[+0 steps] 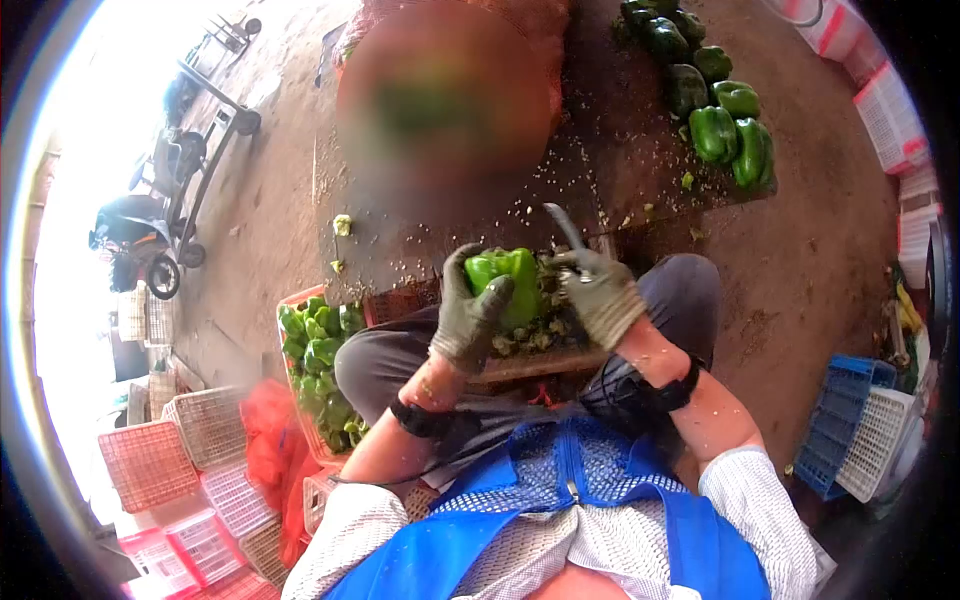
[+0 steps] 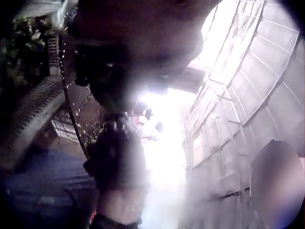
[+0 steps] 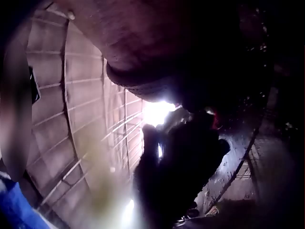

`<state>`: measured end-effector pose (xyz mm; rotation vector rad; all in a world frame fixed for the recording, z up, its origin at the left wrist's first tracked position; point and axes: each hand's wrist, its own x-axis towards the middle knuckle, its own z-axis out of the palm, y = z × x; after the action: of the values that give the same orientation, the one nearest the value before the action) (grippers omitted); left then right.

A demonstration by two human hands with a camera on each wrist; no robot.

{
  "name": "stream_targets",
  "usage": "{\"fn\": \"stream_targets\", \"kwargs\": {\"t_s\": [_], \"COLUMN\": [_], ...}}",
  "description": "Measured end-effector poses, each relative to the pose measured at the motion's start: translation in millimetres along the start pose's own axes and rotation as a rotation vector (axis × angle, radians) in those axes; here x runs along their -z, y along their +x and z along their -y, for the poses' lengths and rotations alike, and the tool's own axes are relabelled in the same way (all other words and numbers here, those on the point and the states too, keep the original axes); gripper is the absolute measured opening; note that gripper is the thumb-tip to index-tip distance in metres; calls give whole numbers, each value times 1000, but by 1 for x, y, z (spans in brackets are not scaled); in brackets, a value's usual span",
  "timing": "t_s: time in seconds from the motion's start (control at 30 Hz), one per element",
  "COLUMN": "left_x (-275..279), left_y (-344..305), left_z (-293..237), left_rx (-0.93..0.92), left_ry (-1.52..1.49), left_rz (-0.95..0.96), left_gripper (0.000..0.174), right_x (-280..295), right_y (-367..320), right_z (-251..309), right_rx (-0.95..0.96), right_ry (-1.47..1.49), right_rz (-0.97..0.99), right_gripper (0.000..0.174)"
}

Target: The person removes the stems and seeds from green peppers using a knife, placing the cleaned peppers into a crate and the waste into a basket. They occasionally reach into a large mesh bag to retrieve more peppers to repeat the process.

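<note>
In the head view, a green bell pepper [image 1: 508, 285] is gripped by the gloved left hand [image 1: 470, 312], with the thumb across its near side. Just right of the pepper, the gloved right hand [image 1: 600, 292] holds a knife with a curved blade [image 1: 566, 225] pointing up and away from the body. A gap separates the right hand from the pepper. Green scraps [image 1: 540, 333] lie below and between the hands. Both wrist views are dark and glary; the left hand [image 2: 116, 152] and right hand [image 3: 176, 167] appear there as dark shapes.
A dark tabletop [image 1: 400, 235] scattered with seeds lies ahead, with whole green peppers [image 1: 714, 135] at its far right. A crate of peppers [image 1: 320, 375] stands by the left knee. Stacked baskets [image 1: 148, 465] are at left, blue and white crates [image 1: 838, 425] at right.
</note>
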<state>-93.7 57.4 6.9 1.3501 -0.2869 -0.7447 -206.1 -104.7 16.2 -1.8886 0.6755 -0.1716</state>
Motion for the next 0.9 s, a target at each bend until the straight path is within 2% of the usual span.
{"fn": "stream_targets", "kwargs": {"t_s": [0.03,0.07,0.1,0.17,0.2,0.3,0.33,0.4,0.47,0.57,0.7,0.77,0.83,0.87,0.9], "left_x": [0,-1,-1,2,6,8,12,20,33,43,59,54,53,46,38], "left_y": [-9,-21,-27,-33,-37,-50,-51,-52,-44,-46,-39,-37,-35,-38,-41], "left_z": [2,-1,-5,-12,-14,-24,-26,-41,-39,-43,-28,-33,-37,-40,-49], "left_rx": [-84,60,82,111,148,170,112,46,-4,103,191,225,281,272,285], "left_ry": [-9,-235,-344,-562,-600,-695,-712,-423,-148,17,-9,-97,-173,-193,-211], "left_rz": [37,50,71,112,147,97,114,20,-89,-99,-39,69,185,176,178], "left_gripper": [62,65,66,68,74,79,77,76,78,84,88,75,67,59,60], "right_x": [-21,-28,-28,-35,-38,-46,-47,-47,-60,-71,-76,-77,-74,-70,-71], "right_y": [0,-2,-3,-6,-8,-14,-18,-24,-19,-24,-24,-21,-16,-13,-11], "right_z": [-2,-3,18,32,37,51,58,72,55,50,44,41,42,44,40], "right_rx": [230,171,111,176,210,300,311,334,322,321,352,376,371,354,353], "right_ry": [201,55,-92,15,68,-29,-79,-181,-247,-337,-454,-492,-540,-572,-585], "right_rz": [-62,-92,-122,-115,-108,-156,-147,-131,-49,25,101,104,137,179,171], "right_gripper": [20,22,23,23,22,21,21,21,22,25,30,33,49,67,65]}}
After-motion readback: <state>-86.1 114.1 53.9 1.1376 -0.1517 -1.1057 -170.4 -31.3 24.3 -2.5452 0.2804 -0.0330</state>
